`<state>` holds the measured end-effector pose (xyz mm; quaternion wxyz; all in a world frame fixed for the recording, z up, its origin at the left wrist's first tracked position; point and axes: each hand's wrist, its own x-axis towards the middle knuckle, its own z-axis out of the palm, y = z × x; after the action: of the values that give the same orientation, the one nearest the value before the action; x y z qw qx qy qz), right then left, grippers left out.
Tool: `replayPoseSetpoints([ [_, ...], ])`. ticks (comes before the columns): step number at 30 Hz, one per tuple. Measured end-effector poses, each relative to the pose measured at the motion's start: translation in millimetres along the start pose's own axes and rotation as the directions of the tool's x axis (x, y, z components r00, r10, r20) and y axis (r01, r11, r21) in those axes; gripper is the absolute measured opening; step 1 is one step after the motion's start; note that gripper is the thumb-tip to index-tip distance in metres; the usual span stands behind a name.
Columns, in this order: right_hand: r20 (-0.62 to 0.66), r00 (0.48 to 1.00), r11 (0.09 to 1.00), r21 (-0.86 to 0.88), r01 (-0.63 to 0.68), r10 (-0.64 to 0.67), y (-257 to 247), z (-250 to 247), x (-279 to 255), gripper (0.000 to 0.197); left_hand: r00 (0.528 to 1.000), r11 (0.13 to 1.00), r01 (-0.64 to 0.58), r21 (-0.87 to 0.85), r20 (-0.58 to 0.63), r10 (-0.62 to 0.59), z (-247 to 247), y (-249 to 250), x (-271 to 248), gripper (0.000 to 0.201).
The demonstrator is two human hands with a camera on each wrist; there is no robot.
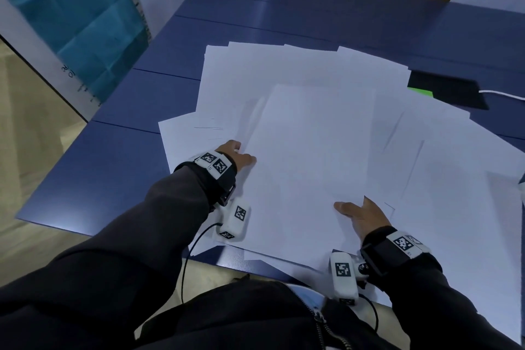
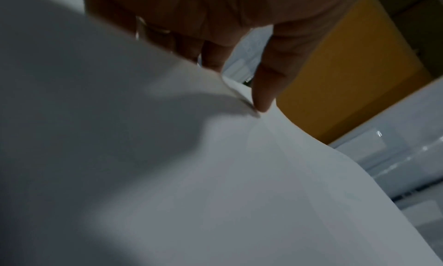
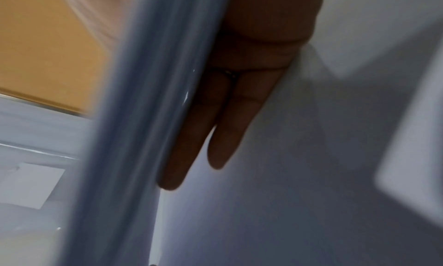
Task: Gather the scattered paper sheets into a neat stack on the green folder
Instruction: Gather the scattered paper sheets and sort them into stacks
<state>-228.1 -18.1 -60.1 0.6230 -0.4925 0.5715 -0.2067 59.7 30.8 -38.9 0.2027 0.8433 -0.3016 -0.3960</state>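
On the blue table [image 1: 119,167] before me, white paper sheets [image 1: 284,74] lie fanned and overlapping, reaching from the near edge towards the middle and off to my right. One sheet, or a thin bundle [image 1: 306,156], sits on top of the spread, between my two hands.

My left hand [image 1: 234,155] is at the left edge of that top bundle. Its fingers go under the paper and its thumb lies on top. From the left wrist, the thumb [image 2: 268,91] meets the paper edge and the other fingers are hidden behind the lifted sheet, so this hand pinches the bundle.

My right hand [image 1: 362,214] is at the near right part of the same bundle, thumb on top. From the right wrist, the fingers [image 3: 227,137] are straight and close together beneath a raised paper edge, flat against a sheet below. I cannot tell whether the thumb clamps down on the paper.

Only a small bright corner of the green folder [image 1: 420,91] shows, at the far right of the spread, well apart from both hands. Sheets cover the rest of it. A black flat object [image 1: 451,91] with a white cable [image 1: 502,94] lies just beyond that corner.
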Motion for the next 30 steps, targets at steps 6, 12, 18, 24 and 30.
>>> replayPoseSetpoints([
  [6,-0.007,0.999,0.999,-0.027,-0.032,0.032,-5,4,-3,0.003,1.000,0.994,0.008,0.105,-0.018,-0.006,8,-8,-4,0.058],
  [12,0.024,0.999,0.997,-0.079,-0.018,0.020,-2,6,2,0.019,1.000,0.996,0.003,0.092,0.029,-0.006,24,-10,-10,0.059],
  [18,0.041,0.986,0.983,-0.084,0.162,-0.159,-6,7,-7,0.019,0.998,0.997,-0.065,-0.052,-0.015,0.064,17,-2,-12,0.066],
  [24,0.001,0.962,0.962,0.004,0.273,-0.273,-24,10,-14,0.007,0.950,0.831,-0.311,-0.460,-0.136,0.280,-13,7,-20,0.022],
  [30,-0.099,0.912,0.907,0.107,0.408,-0.399,-55,9,-22,0.014,0.858,0.434,-0.482,-0.761,-0.308,0.412,-19,31,-44,0.035],
])
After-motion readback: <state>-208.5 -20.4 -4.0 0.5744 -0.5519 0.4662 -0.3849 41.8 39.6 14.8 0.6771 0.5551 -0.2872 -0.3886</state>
